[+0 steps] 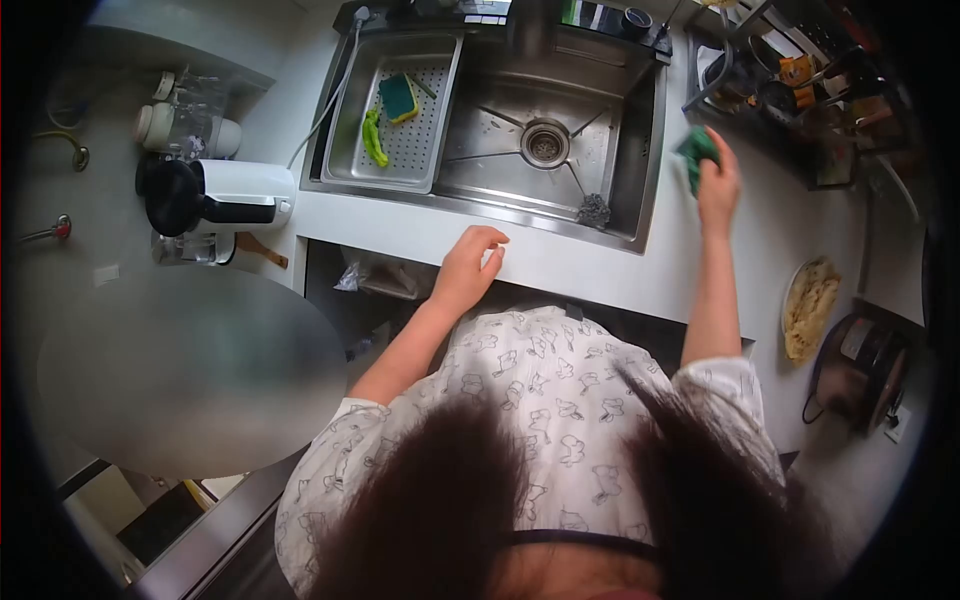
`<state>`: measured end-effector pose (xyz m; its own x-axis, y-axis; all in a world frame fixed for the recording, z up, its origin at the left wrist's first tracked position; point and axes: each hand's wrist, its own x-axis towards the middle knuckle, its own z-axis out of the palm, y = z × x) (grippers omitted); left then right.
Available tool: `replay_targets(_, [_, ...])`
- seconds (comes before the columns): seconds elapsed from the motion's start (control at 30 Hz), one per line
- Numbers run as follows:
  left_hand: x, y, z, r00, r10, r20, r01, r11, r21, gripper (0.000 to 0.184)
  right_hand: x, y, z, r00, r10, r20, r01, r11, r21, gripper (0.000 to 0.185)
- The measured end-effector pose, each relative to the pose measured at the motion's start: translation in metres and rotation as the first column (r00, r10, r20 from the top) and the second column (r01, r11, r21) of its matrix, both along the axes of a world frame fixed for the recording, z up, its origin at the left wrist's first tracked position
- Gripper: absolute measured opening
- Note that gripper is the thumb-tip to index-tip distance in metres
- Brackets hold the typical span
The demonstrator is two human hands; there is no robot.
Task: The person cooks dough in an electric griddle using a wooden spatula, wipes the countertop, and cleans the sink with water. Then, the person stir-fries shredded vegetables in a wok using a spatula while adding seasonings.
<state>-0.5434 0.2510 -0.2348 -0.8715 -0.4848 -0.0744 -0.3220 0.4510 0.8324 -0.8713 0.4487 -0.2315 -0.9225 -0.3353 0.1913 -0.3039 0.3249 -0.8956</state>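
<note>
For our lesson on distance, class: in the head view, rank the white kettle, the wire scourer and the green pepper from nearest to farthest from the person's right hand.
1. Wire scourer: in the sink, left of the right hand.
2. Green pepper: in the perforated tray, farther left.
3. White kettle: left of the tray.

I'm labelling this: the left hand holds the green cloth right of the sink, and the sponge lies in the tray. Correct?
Wrong hand: the head view shows the right hand holding the green cloth right of the sink; the sponge is in the tray.
</note>
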Motion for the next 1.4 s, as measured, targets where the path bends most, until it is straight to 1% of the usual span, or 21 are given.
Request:
replay_targets(0.03, [-0.001,-0.008,-0.002,1.000,0.011,0.016,-0.011,1.000,0.008,0.016,0.000,0.022,0.009,0.978,-0.014,-0.208,0.038,0.993,0.111,0.044])
replay_targets(0.2, [-0.019,-0.047,-0.027,0.999,0.018,-0.028,-0.022,0.992,-0.123,0.017,0.005,0.076,-0.027,0.785,0.136,-0.605,0.361,0.693,0.624,0.033])
replay_targets(0.27, [-0.020,-0.054,-0.032,0.994,0.102,-0.049,-0.105,0.991,-0.081,0.018,0.029,0.017,-0.028,0.945,0.221,-0.242,-0.079,0.870,0.487,0.028])
replay_targets(0.3, [-0.023,-0.058,-0.034,0.988,0.140,-0.058,-0.144,0.988,-0.062,0.018,0.043,-0.018,-0.034,0.914,0.395,-0.091,-0.323,0.846,0.423,0.026])
replay_targets(0.33, [-0.021,-0.057,-0.033,0.978,0.187,-0.092,-0.192,0.980,-0.051,0.020,0.048,-0.047,-0.052,0.816,0.577,-0.037,-0.478,0.711,0.516,0.024])
replay_targets(0.37, [-0.012,-0.055,-0.036,0.965,0.243,-0.094,-0.250,0.966,-0.068,0.021,0.062,-0.079,-0.050,0.788,0.519,0.330,-0.612,0.607,0.506,0.024])
replay_targets(0.4, [-0.001,-0.054,-0.038,0.948,0.303,-0.100,-0.312,0.946,-0.089,0.021,0.063,-0.103,-0.085,0.715,0.578,0.394,-0.694,0.519,0.499,0.027])
replay_targets(0.47, [0.026,-0.051,-0.043,0.890,0.448,-0.086,-0.455,0.885,-0.097,0.023,0.065,-0.139,-0.159,0.692,0.637,0.339,-0.694,0.457,0.556,0.031])
replay_targets(0.57, [0.074,-0.036,-0.051,0.795,0.606,-0.043,-0.607,0.791,-0.079,0.020,0.062,-0.184,-0.216,0.760,0.575,0.304,-0.608,0.464,0.644,0.035])
replay_targets(0.67, [0.115,-0.023,-0.057,0.739,0.674,0.003,-0.666,0.731,-0.151,0.021,0.031,-0.200,-0.268,0.916,0.297,0.268,-0.378,0.424,0.823,0.038])
replay_targets(0.7, [0.122,-0.018,-0.065,0.683,0.731,0.010,-0.719,0.674,-0.170,0.020,0.024,-0.197,-0.247,0.943,0.166,0.290,-0.334,0.474,0.815,0.031])
replay_targets(0.77, [0.127,-0.012,-0.075,0.603,0.797,-0.003,-0.781,0.590,-0.206,0.020,0.014,-0.180,-0.259,0.768,0.318,0.556,-0.621,0.155,0.769,0.017])
replay_targets(0.87, [0.108,-0.020,-0.089,0.691,0.717,-0.093,-0.708,0.646,-0.285,0.020,0.031,-0.177,-0.269,0.395,-0.071,0.916,-0.873,0.283,0.398,0.015])
replay_targets(0.97, [0.074,-0.037,-0.097,0.793,0.586,-0.165,-0.599,0.704,-0.380,0.020,0.015,-0.206,-0.275,0.439,0.259,0.860,-0.855,-0.175,0.489,0.014])
replay_targets(1.07, [0.044,-0.053,-0.100,0.849,0.499,-0.176,-0.520,0.723,-0.455,0.020,0.004,-0.212,-0.276,0.630,0.386,0.675,-0.693,0.671,0.264,0.017])
replay_targets(1.17, [0.030,-0.062,-0.100,0.849,0.510,-0.136,-0.508,0.718,-0.476,0.019,0.001,-0.213,-0.264,0.756,0.434,0.489,-0.654,0.519,0.551,0.018])
replay_targets(1.2, [0.031,-0.060,-0.106,0.829,0.540,-0.143,-0.536,0.696,-0.478,0.018,0.008,-0.208,-0.259,0.732,0.403,0.549,-0.681,0.412,0.605,0.020])
replay_targets(1.27, [0.028,-0.059,-0.102,0.800,0.582,-0.148,-0.570,0.658,-0.491,0.022,0.041,-0.188,-0.244,0.342,0.299,0.891,-0.933,0.217,0.286,0.020])
replay_targets(1.33, [0.027,-0.061,-0.100,0.807,0.569,-0.158,-0.562,0.660,-0.499,0.022,0.082,-0.173,-0.222,0.213,0.455,0.865,-0.976,0.057,0.210,0.016])
replay_targets(1.37, [0.026,-0.063,-0.099,0.814,0.557,-0.166,-0.555,0.660,-0.506,0.022,0.086,-0.164,-0.241,0.290,0.633,0.718,-0.952,0.116,0.282,0.014])
replay_targets(1.4, [0.026,-0.064,-0.098,0.813,0.556,-0.172,-0.557,0.658,-0.506,0.022,0.079,-0.163,-0.260,0.341,0.573,0.745,-0.939,0.250,0.237,0.015])
